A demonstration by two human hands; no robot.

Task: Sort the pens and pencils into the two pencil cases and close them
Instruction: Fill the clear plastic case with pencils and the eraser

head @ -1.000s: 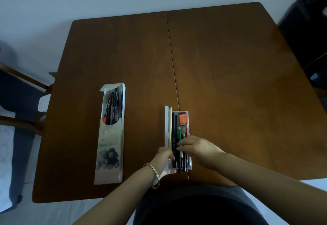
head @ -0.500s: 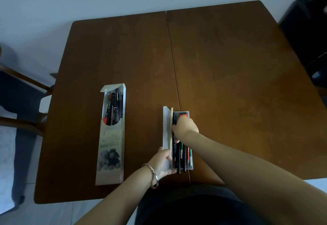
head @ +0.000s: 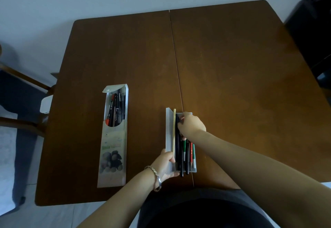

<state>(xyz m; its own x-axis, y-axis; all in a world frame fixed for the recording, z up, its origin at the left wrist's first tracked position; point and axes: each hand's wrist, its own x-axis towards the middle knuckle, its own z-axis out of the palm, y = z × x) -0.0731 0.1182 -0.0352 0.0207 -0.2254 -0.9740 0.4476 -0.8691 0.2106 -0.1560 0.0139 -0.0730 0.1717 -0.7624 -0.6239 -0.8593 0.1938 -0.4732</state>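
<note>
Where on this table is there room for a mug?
The far half of the table, beyond both cases, is bare, as is the stretch right of the grey case. A narrower strip lies between it and the card case. Crowded: the near edge, around the left hand and right hand.

surface [head: 232, 66]: brown wood, seam down the middle | left: sleeve case [head: 112, 147], flap open, lying flat | right, near edge: box case [head: 169, 129] on the seam, lid up, pencils [head: 184, 149] inside

Dim, cool, underexposed. Table [head: 241, 70] is brighter right of the fingers [head: 181, 120] of the right hand [head: 193, 124], darker left of them. Shadows soft. Wide-angle bends the table edges. Pencils [head: 187, 153] near the fingers: dark, soft detail.
</note>
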